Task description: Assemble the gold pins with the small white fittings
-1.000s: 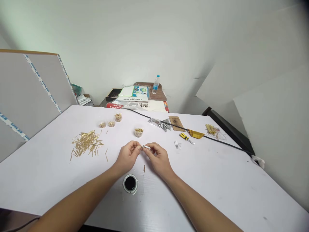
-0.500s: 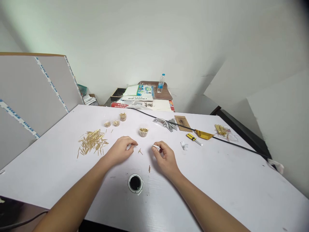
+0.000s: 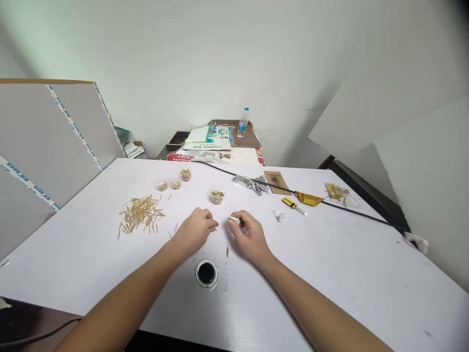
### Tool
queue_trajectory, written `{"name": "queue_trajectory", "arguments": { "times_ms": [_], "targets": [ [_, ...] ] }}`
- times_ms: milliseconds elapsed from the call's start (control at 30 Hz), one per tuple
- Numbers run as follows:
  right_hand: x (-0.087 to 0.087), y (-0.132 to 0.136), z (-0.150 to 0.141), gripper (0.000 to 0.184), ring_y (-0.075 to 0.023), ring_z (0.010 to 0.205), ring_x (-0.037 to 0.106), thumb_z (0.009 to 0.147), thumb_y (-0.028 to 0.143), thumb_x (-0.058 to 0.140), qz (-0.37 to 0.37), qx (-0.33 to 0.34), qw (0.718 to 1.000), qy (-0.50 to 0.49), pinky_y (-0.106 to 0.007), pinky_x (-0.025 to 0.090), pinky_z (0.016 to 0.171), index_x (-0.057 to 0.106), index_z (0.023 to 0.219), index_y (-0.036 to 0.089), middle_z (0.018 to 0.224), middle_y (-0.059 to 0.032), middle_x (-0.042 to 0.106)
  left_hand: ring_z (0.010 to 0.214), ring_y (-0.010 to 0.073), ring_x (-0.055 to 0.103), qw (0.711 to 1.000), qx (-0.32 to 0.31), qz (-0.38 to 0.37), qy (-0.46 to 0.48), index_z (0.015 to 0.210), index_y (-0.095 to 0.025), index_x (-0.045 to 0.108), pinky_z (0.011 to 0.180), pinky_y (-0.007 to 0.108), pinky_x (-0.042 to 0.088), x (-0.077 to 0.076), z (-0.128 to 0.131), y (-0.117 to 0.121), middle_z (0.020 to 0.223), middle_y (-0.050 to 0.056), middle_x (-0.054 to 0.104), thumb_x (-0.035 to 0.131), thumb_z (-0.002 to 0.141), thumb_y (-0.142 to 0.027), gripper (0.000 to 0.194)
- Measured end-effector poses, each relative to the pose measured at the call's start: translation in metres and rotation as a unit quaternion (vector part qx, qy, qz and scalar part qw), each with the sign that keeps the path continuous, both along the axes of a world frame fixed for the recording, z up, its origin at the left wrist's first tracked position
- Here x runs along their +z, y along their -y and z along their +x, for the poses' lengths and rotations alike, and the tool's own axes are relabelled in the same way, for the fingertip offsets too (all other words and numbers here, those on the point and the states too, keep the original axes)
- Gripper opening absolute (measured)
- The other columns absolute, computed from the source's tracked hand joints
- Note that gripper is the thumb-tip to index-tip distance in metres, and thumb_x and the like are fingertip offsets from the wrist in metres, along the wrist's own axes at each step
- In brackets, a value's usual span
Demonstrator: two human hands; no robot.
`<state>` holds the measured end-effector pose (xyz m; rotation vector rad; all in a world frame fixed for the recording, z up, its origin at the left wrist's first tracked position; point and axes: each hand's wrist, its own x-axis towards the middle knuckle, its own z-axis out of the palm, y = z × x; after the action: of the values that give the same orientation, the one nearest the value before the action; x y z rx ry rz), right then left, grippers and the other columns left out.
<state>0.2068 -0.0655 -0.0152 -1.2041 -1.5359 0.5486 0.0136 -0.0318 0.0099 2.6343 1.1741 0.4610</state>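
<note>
My left hand (image 3: 196, 230) is closed low over the white table, thumb and fingers together at a thin gold pin (image 3: 216, 230) whose tip just shows. Beside it, my right hand (image 3: 251, 237) pinches a small white stick (image 3: 233, 219); its far end is hidden in the fingers. Between and below the hands lie a few small brownish pins (image 3: 227, 252). Nearer to me stands a round dish of black liquid (image 3: 206, 273). A clear cup of gold pieces (image 3: 217, 197) stands just beyond the hands. To the left is a loose pile of gold pins (image 3: 141, 214).
Small cups of gold parts (image 3: 185, 175) stand at the back left. On the right lie a yellow-black screwdriver (image 3: 294, 206), crumpled paper (image 3: 279, 215), a brown card (image 3: 277, 182) and a black cable (image 3: 351, 209). A water bottle (image 3: 243, 122) stands behind the table.
My left hand has moved slightly right and closed over the spot where loose gold pins lay. My right hand stays nearly in place with the white stick. The view has shifted slightly.
</note>
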Motion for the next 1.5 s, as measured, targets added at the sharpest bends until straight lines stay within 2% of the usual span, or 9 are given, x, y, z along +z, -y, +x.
{"name": "queue_trajectory", "arguments": {
  "times_ms": [200, 333, 433, 567, 800, 1000, 1167, 1367, 1500],
  "targets": [
    [0.001, -0.001, 0.0, 0.015, -0.0167, 0.068, 0.051, 0.089, 0.032, 0.057, -0.004, 0.001, 1.0, -0.008, -0.03, 0.043, 0.066, 0.064, 0.085, 0.02, 0.078, -0.0027, 0.063, 0.095, 0.0245, 0.053, 0.999, -0.02, 0.02, -0.017, 0.087, -0.016, 0.068, 0.085, 0.038, 0.047, -0.008, 0.013, -0.003, 0.094, 0.009, 0.062, 0.049, 0.097, -0.012, 0.022],
    [0.004, 0.0, 0.0, 0.016, -0.0167, 0.068, 0.05, 0.089, 0.034, 0.057, -0.021, -0.001, 1.0, -0.019, -0.031, 0.043, 0.066, 0.064, 0.085, 0.02, 0.078, -0.0027, 0.062, 0.09, 0.0212, 0.055, 0.99, 0.011, -0.002, 0.139, 0.091, -0.017, 0.06, 0.084, 0.036, 0.046, 0.003, 0.012, -0.001, 0.094, 0.008, 0.06, 0.046, 0.096, -0.015, 0.015],
    [0.004, 0.002, -0.001, 0.021, -0.0155, 0.065, 0.048, 0.089, 0.039, 0.057, -0.062, 0.009, 0.997, -0.047, -0.029, 0.042, 0.063, 0.063, 0.088, 0.019, 0.076, -0.002, 0.06, 0.073, 0.0156, 0.053, 0.937, 0.109, -0.095, 0.318, 0.095, -0.018, 0.055, 0.07, 0.029, 0.044, 0.014, 0.006, -0.002, 0.082, 0.002, 0.057, 0.046, 0.098, -0.028, 0.014],
    [0.002, 0.005, -0.006, 0.025, -0.0137, 0.058, 0.043, 0.091, 0.044, 0.056, -0.122, 0.084, 0.987, -0.063, -0.026, 0.037, 0.054, 0.06, 0.089, 0.02, 0.064, 0.0025, 0.051, 0.059, 0.0108, 0.045, 0.863, 0.121, -0.239, 0.428, 0.086, -0.019, 0.048, 0.059, 0.025, 0.039, 0.012, 0.005, 0.001, 0.071, -0.002, 0.052, 0.049, 0.095, -0.039, 0.022],
    [0.002, 0.008, -0.009, 0.021, -0.0139, 0.058, 0.044, 0.093, 0.041, 0.053, -0.118, 0.121, 0.985, -0.027, -0.027, 0.038, 0.055, 0.057, 0.092, 0.021, 0.069, 0.0027, 0.052, 0.068, 0.0111, 0.057, 0.841, 0.074, -0.291, 0.451, 0.117, -0.015, 0.062, 0.066, 0.025, 0.047, 0.003, 0.016, 0.011, 0.087, 0.004, 0.066, 0.066, 0.085, -0.04, 0.041],
    [0.0, 0.005, -0.009, 0.025, -0.014, 0.058, 0.045, 0.093, 0.045, 0.053, -0.118, 0.097, 0.986, -0.059, -0.027, 0.038, 0.056, 0.058, 0.093, 0.02, 0.07, 0.0025, 0.053, 0.074, 0.016, 0.066, 0.804, 0.093, -0.319, 0.494, 0.099, -0.013, 0.069, 0.075, 0.031, 0.054, 0.012, 0.01, 0.007, 0.087, 0.008, 0.074, 0.076, 0.079, -0.043, 0.037],
    [-0.003, 0.003, -0.01, 0.025, -0.0142, 0.06, 0.046, 0.093, 0.045, 0.053, -0.111, 0.082, 0.987, -0.082, -0.027, 0.04, 0.056, 0.057, 0.093, 0.02, 0.071, 0.0021, 0.051, 0.065, 0.0124, 0.061, 0.798, 0.122, -0.306, 0.504, 0.101, -0.013, 0.075, 0.07, 0.029, 0.054, 0.019, 0.0, -0.001, 0.08, 0.006, 0.073, 0.079, 0.076, -0.042, 0.038],
    [-0.005, 0.003, -0.009, 0.026, -0.0144, 0.061, 0.045, 0.093, 0.046, 0.053, -0.113, 0.083, 0.988, -0.066, -0.027, 0.039, 0.057, 0.058, 0.091, 0.02, 0.07, 0.0024, 0.05, 0.086, 0.0198, 0.07, 0.732, 0.145, -0.293, 0.598, 0.102, -0.012, 0.071, 0.075, 0.032, 0.057, 0.016, -0.006, -0.01, 0.102, 0.013, 0.074, 0.084, 0.07, -0.047, 0.049],
    [-0.004, 0.003, -0.009, 0.026, -0.0144, 0.06, 0.045, 0.094, 0.046, 0.053, -0.107, 0.085, 0.988, -0.077, -0.026, 0.039, 0.055, 0.058, 0.093, 0.02, 0.07, 0.0023, 0.051, 0.064, 0.0123, 0.063, 0.758, 0.121, -0.331, 0.548, 0.092, -0.011, 0.067, 0.064, 0.027, 0.052, 0.003, 0.005, -0.002, 0.086, 0.009, 0.073, 0.079, 0.075, -0.048, 0.042]
  ]
}}
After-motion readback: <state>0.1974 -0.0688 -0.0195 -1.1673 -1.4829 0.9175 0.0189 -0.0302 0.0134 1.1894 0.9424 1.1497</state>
